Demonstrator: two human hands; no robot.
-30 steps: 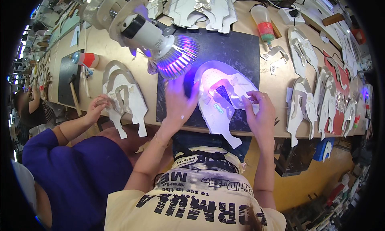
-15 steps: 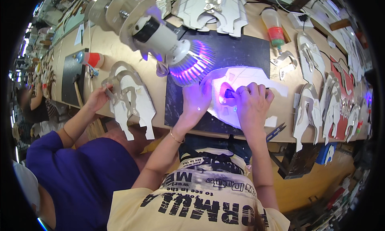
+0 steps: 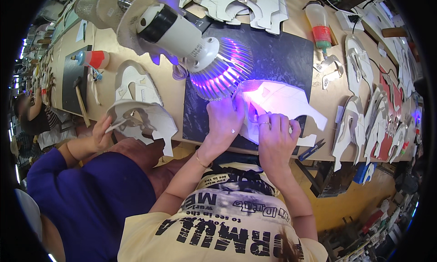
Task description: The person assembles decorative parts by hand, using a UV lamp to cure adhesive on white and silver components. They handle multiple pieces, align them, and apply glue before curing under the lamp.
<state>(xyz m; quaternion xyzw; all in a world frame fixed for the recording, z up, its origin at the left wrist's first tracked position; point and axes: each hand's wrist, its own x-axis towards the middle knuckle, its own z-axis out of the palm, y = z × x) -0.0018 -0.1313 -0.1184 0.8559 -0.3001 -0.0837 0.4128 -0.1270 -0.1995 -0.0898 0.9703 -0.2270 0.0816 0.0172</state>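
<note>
A: How much is behind us, and how much is left?

B: Largest first; we see a tan, flat-topped table [image 3: 104, 41] bearing a black rectangular mat [image 3: 287, 52]; over the mat, in our view, is a white-bodied lamp with metal fins [image 3: 205, 55], glowing violet.

A: And the other pieces?

B: At the far edge we find a layered spread of white cut-out panels [image 3: 218, 5]; at the right, a row of white arched panels with grey bands [image 3: 348, 125]; which are finished and which are waiting, we cannot tell.

A: Where is the piece in hand?

B: The white, curved, notched panel [image 3: 287, 100] is at the mat's near right, just beside the fins; we judge it partway through, since both hands are at it; glare hides too much for us to say what remains. At the left, a co-worker's purple-sleeved hand [image 3: 101, 133] holds a separate panel.

A: The fingers?

B: The bare left hand [image 3: 225, 121] is at the notched panel's left end, fingertips lost near the lamp; apart or clamped, we cannot tell; the bare, ringed right hand [image 3: 277, 141] covers the near edge, fingers bent and close together, tips hidden; we cannot tell whether they pinch.

A: Anything smaller?

B: A clear bottle with a red band [image 3: 321, 32], far right; a dark-blue-handled tool [image 3: 311, 150], near right; neither is touched.
</note>
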